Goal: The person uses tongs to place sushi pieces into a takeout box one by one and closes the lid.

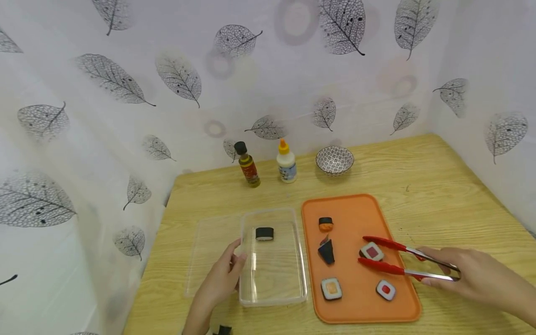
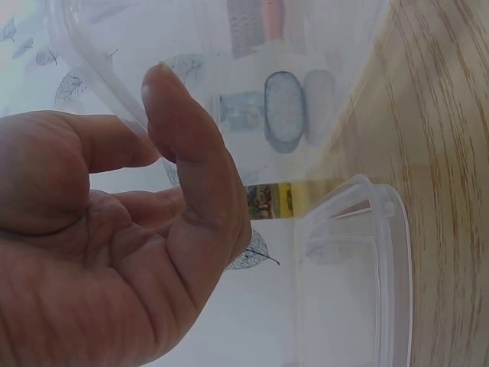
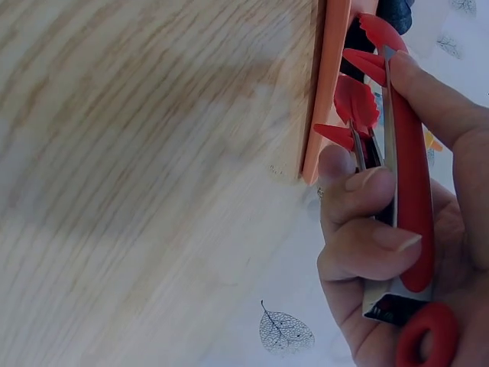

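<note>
Red tongs [image 1: 402,260], gripped by right hand [image 1: 481,279], point left across the tray [image 1: 402,307].

Light wooden worktop [image 1: 439,186]. Near centre: clear plastic container [image 1: 273,293], lid [image 1: 209,260] to its left, orange tray [image 1: 356,307] to its right. Far edge, left to right: oil bottle [image 1: 248,166], glue bottle [image 1: 286,163], patterned bowl [image 1: 334,160].
</note>
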`<state>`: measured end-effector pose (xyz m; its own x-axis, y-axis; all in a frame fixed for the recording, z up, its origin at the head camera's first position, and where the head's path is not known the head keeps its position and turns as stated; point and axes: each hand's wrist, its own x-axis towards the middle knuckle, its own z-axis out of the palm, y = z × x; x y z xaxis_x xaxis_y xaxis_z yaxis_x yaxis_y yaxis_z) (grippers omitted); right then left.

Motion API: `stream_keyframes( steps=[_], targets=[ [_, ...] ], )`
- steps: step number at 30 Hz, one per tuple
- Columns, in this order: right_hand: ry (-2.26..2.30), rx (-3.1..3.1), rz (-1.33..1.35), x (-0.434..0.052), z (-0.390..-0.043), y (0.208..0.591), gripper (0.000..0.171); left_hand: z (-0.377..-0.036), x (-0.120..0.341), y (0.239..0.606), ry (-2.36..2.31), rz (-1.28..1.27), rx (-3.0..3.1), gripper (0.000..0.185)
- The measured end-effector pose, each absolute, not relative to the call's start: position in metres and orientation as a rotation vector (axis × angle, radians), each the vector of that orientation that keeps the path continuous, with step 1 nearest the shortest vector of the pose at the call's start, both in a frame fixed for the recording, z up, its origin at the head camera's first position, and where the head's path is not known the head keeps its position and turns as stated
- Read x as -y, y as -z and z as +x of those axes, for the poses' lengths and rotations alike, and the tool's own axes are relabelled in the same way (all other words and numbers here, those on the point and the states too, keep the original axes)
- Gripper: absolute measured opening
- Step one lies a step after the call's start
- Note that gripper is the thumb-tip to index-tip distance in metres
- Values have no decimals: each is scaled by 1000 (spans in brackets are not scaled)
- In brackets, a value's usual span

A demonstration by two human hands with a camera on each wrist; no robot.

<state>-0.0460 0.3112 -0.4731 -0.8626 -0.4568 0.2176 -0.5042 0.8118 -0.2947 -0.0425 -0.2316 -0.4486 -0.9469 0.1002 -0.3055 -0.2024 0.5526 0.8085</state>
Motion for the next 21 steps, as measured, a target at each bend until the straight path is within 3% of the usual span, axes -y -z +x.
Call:
stream_keyframes(
  steps=[13, 21],
  targets=[
    [-525, 2864, 729, -305, -47, 465, 50, -45, 235, 452, -1339, -87, -2468, 56],
    [-528, 2794, 809, -276, -58, 439, 53, -45, 236, 453, -1397, -90, -2422, 59]
  ],
)
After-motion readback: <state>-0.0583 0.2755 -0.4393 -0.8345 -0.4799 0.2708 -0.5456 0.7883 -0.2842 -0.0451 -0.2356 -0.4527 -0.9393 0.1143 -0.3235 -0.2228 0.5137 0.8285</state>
